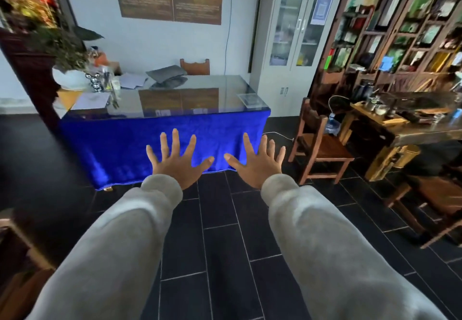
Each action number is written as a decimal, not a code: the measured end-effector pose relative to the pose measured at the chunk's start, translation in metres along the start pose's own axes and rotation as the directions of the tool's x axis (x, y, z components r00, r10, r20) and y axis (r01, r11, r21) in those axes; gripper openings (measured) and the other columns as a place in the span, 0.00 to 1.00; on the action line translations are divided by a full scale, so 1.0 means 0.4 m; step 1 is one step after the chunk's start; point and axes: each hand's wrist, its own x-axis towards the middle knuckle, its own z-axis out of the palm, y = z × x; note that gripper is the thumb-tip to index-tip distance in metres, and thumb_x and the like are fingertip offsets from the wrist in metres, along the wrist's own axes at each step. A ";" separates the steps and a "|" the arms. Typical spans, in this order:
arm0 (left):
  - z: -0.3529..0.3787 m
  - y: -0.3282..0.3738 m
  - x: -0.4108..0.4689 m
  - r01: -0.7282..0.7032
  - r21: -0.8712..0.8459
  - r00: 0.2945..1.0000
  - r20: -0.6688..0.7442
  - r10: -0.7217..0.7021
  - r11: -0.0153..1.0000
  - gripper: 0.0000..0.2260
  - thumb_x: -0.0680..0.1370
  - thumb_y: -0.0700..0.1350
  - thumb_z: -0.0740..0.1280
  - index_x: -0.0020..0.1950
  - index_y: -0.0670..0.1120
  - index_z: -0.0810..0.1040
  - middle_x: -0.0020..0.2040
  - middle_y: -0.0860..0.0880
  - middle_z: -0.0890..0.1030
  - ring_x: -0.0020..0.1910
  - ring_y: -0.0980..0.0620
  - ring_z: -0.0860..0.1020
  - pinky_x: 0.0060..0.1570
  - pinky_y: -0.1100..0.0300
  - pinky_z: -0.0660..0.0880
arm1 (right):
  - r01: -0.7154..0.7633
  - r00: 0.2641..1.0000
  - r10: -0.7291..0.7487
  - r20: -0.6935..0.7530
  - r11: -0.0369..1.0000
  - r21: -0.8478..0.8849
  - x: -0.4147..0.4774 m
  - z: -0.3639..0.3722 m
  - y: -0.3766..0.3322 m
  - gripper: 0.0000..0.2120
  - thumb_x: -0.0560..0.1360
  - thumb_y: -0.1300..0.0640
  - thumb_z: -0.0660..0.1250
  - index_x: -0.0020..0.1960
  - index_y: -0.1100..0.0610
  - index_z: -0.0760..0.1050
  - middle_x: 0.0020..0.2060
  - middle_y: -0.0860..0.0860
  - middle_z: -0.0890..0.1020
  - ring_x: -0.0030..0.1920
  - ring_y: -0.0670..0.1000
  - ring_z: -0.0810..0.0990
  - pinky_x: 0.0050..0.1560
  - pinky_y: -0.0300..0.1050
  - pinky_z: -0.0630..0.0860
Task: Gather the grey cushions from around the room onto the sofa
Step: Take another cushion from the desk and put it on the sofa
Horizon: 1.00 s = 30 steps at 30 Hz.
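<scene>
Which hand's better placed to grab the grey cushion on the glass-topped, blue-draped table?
Left, marginally. The grey cushion lies far back on the blue-draped table, roughly in line with the left hand; the right hand sits further right. Both open, empty, well short.

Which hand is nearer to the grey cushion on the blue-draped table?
Left. The left hand is held out, fingers spread, roughly in line with the grey cushion, well short of it. The right hand is equally short but offset to the cushion's right.
</scene>
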 end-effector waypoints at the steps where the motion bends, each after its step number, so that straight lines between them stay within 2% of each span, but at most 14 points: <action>1: 0.001 -0.006 0.031 0.012 0.002 1.000 0.003 -0.012 1.000 0.43 0.72 0.81 0.41 0.84 0.63 0.41 0.85 0.49 0.34 0.83 0.40 0.33 0.76 0.30 0.36 | 0.009 1.000 -0.009 -0.001 1.000 -0.008 0.038 0.006 -0.007 0.46 0.73 0.19 0.43 0.85 0.40 0.40 0.85 0.59 0.42 0.84 0.63 0.40 0.78 0.69 0.34; 7: 0.017 -0.008 0.256 0.057 0.023 0.998 0.029 -0.058 0.998 0.43 0.74 0.80 0.41 0.84 0.63 0.37 0.84 0.49 0.31 0.82 0.41 0.31 0.75 0.30 0.34 | 0.054 0.999 -0.053 0.011 0.998 -0.018 0.302 0.042 -0.030 0.47 0.73 0.18 0.43 0.84 0.40 0.38 0.84 0.60 0.42 0.83 0.64 0.39 0.78 0.70 0.34; 17: 0.002 0.028 0.691 0.145 0.020 0.988 -0.049 -0.144 0.989 0.45 0.70 0.82 0.38 0.84 0.64 0.38 0.84 0.49 0.32 0.82 0.41 0.31 0.75 0.29 0.35 | 0.165 0.986 -0.166 0.037 0.986 0.026 0.801 0.010 -0.075 0.48 0.72 0.18 0.42 0.84 0.40 0.37 0.84 0.60 0.39 0.83 0.63 0.35 0.77 0.69 0.29; 24: 0.019 -0.021 0.945 0.178 0.012 0.984 -0.022 -0.178 0.984 0.43 0.72 0.82 0.40 0.84 0.65 0.40 0.84 0.50 0.31 0.82 0.41 0.30 0.74 0.29 0.32 | 0.201 0.978 -0.201 0.060 0.980 0.015 1.076 0.059 -0.146 0.48 0.71 0.17 0.41 0.84 0.40 0.37 0.84 0.60 0.42 0.83 0.64 0.39 0.76 0.70 0.31; 30: 0.049 -0.114 1.201 0.181 0.027 0.984 -0.006 -0.181 0.983 0.43 0.72 0.82 0.40 0.84 0.65 0.41 0.85 0.50 0.33 0.82 0.40 0.31 0.73 0.29 0.32 | 0.177 0.983 -0.178 0.053 0.984 0.020 1.335 0.111 -0.246 0.50 0.70 0.16 0.42 0.84 0.41 0.38 0.84 0.61 0.44 0.83 0.65 0.42 0.76 0.70 0.32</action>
